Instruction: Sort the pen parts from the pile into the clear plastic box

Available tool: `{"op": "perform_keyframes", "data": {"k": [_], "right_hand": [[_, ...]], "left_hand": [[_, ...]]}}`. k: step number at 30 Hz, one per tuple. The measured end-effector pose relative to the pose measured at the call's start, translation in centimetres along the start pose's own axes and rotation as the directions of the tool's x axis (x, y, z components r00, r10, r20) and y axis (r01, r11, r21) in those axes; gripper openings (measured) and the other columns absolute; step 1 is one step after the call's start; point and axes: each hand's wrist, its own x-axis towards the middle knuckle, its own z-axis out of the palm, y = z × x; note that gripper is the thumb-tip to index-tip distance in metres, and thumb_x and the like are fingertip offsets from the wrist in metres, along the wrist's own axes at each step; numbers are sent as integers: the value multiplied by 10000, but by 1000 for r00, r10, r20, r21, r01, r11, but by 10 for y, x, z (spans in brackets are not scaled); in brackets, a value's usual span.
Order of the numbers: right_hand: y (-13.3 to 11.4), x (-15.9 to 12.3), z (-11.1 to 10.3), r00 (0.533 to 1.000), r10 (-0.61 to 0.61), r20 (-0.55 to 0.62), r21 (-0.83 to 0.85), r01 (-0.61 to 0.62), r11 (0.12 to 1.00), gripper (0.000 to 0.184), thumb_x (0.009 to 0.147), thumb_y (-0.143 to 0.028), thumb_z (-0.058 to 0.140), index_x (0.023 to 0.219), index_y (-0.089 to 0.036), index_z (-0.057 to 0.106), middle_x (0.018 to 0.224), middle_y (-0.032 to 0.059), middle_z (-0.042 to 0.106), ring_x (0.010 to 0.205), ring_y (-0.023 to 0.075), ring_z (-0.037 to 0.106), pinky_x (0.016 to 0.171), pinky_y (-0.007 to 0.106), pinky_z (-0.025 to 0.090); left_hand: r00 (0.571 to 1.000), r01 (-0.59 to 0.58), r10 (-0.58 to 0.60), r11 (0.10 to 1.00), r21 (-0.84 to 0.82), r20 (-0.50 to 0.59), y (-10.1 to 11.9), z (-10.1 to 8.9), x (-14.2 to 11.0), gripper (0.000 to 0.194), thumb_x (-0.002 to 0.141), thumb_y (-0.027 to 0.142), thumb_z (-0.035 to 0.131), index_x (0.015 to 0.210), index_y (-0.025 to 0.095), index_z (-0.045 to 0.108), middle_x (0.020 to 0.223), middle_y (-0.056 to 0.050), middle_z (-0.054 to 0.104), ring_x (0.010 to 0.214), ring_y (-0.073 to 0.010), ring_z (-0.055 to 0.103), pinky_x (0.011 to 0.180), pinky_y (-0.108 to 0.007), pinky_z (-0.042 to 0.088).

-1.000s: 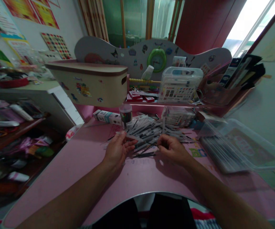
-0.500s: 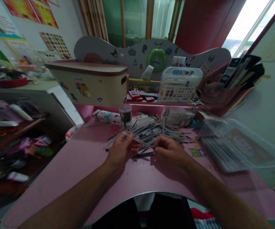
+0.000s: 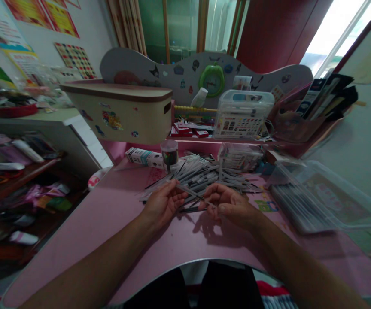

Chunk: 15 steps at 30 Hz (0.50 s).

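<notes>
Desk, pink, with a curved near edge, spread across the middle of the scene, with a raised shelf along its far side. Storage box, cream with a brown lid and stickers, at the far left on that shelf. Tub of clear plastic at the right of the desk. Pile of pens, pale, grey and dark, heaped loosely beyond both hands. Carry case, clear with a pale blue handle, upright on the shelf, right of centre. Left hand closed at thumb and fingertips on the left end of a pale pen, other fingers loosely curled. Right hand partly open, fingers spread around the right end of that pen; impossible to tell whether gripping it. Carton, white and printed, lying left of the pile. Clock, green, at the far middle. Cup, clear with dark contents, upright between carton and pile. Dark pens lying between the hands at the near edge of the pile. Pale pen itself slanted above these, spanning the gap between left and right hand.
</notes>
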Motion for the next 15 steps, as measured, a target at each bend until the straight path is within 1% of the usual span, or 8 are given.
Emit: {"op": "perform_keyframes", "data": {"k": [3,5,8,10,11,13,14,15], "right_hand": [[1,1,3,999,6,-42,-42,-7,999,480,710,-403,860,1004,-194,544,958,53,728,633,85,600,556,195,470],[2,1,9,996,18,-82,-114,-27,993,455,693,-386,862,940,-196,531,868,17,699,627,90,597,556,196,463],[6,1,19,975,33,-218,-245,-87,966,309,757,-330,782,862,-205,520,709,-48,595,570,93,567,524,199,440],[6,1,22,959,16,-282,-350,-118,929,205,790,-292,715,828,-202,535,677,-51,562,559,94,545,514,198,422],[4,1,21,958,-12,-287,-408,-111,906,183,784,-285,705,809,-195,548,683,-43,566,573,95,543,522,199,419],[-3,0,15,959,-97,-266,-509,-54,859,193,757,-298,722,775,-183,568,701,-27,571,598,96,530,545,205,417],[-8,-1,10,950,-154,-272,-534,-16,845,205,757,-319,725,771,-182,572,702,-24,567,597,94,515,547,208,410],[-13,-1,5,930,-216,-299,-543,20,839,215,770,-344,716,774,-185,571,692,-26,557,582,90,490,537,208,393]], "left_hand": [[1000,19,-19,999,26,14,-2,1,-2,136,972,152,521,872,126,609,655,-79,707,512,-151,703,432,-176,560],[999,31,-33,998,54,34,-3,2,-5,137,975,153,512,875,127,602,657,-87,710,510,-156,705,437,-184,565],[994,63,-71,993,101,86,-5,6,-11,113,967,145,526,872,133,586,667,-85,717,495,-156,702,415,-180,549],[986,95,-111,987,128,124,-7,9,-15,102,962,138,535,869,134,579,672,-85,721,477,-155,695,389,-173,530],[983,108,-127,985,135,136,-7,9,-16,106,963,135,532,867,133,577,677,-89,724,472,-156,693,383,-172,526],[981,120,-137,985,126,135,-7,10,-16,124,974,133,510,869,130,577,682,-99,729,476,-158,697,398,-181,540],[984,119,-132,987,109,118,-6,10,-15,135,981,136,498,873,129,580,680,-101,729,484,-160,702,408,-185,549],[988,117,-125,990,84,93,-5,9,-13,148,988,140,486,878,129,584,673,-99,727,493,-162,706,420,-188,557]]}}
